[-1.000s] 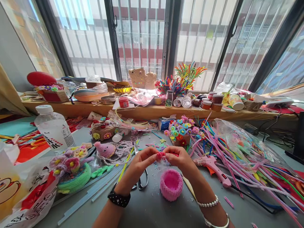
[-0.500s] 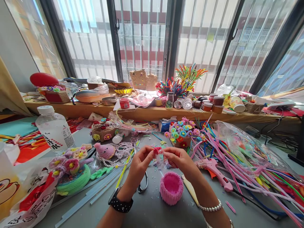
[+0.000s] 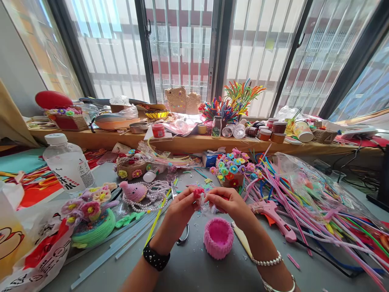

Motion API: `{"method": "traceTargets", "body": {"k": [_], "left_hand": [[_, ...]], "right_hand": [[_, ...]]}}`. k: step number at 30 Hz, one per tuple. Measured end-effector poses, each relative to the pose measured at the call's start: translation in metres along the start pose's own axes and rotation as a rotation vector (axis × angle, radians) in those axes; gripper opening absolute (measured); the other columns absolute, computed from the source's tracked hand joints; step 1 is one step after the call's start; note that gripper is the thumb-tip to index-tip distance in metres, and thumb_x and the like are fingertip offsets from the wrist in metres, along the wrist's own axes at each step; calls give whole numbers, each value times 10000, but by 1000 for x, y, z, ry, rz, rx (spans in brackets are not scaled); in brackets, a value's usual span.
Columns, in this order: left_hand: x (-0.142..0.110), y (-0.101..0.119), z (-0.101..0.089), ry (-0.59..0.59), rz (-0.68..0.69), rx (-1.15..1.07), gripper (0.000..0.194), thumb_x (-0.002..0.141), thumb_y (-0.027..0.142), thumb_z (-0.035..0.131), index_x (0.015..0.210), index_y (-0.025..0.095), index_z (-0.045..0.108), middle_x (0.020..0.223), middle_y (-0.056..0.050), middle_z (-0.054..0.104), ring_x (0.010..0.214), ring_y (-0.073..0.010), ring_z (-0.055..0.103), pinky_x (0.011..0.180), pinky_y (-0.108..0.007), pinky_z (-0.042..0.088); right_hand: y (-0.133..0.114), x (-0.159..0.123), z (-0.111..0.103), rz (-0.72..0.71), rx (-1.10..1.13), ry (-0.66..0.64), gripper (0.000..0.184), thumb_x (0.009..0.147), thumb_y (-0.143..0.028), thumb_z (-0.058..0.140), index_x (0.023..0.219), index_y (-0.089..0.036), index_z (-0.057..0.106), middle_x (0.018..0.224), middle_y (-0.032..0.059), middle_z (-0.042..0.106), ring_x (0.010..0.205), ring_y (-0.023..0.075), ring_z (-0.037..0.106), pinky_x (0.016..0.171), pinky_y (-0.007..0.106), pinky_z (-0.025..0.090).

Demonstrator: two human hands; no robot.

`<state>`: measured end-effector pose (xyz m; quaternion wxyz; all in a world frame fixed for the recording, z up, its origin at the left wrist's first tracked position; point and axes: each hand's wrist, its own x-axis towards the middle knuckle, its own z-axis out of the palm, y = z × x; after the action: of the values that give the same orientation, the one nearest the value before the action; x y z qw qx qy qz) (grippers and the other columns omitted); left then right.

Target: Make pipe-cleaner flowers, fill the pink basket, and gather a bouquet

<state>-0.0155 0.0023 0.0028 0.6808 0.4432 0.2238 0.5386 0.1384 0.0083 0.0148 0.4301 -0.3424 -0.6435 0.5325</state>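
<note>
My left hand (image 3: 182,205) pinches a small red-pink piece of chenille stem (image 3: 199,192), curled up like a little flower, between thumb and fingertips. Close beside it, my right hand (image 3: 223,200) has thumb and forefinger pressed together; what sits between them is too small to make out. Just below both hands stands a round pink cup (image 3: 219,238) of fuzzy chenille stems, its opening facing up. Scissors (image 3: 182,235) lie partly hidden under my left hand. Right of my right wrist rests a pink glue gun (image 3: 275,219) with a black cord.
Chenille stems (image 3: 304,219) heap up on the right under clear plastic. A basket of small flowers (image 3: 232,168) stands behind my hands. On the left are a water bottle (image 3: 68,162), a green flower piece (image 3: 94,227), a pink crocheted figure (image 3: 133,191) with beads, and glue sticks (image 3: 112,251).
My hands have shifted slightly and the red-pink piece has turned a little between the fingertips. My right fingertips now sit slightly lower beside it. The whole view has tilted a bit.
</note>
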Motion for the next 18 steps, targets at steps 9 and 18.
{"method": "traceTargets", "body": {"k": [9, 18], "left_hand": [[-1, 1, 5, -48, -2, -2, 143, 698, 272, 553, 630, 151, 520, 635, 9, 440, 607, -99, 409, 601, -233, 323], [-2, 2, 7, -37, 68, 132, 186, 718, 249, 501, 561, 148, 504, 601, 9, 441, 601, -102, 409, 600, -233, 339]], "right_hand": [[9, 1, 3, 74, 200, -59, 206, 705, -335, 558, 706, -132, 593, 520, -50, 397, 429, 30, 235, 403, 202, 125], [13, 3, 6, 101, 276, -130, 184, 695, -312, 569, 660, -132, 553, 494, -67, 362, 413, 22, 231, 392, 193, 120]]}}
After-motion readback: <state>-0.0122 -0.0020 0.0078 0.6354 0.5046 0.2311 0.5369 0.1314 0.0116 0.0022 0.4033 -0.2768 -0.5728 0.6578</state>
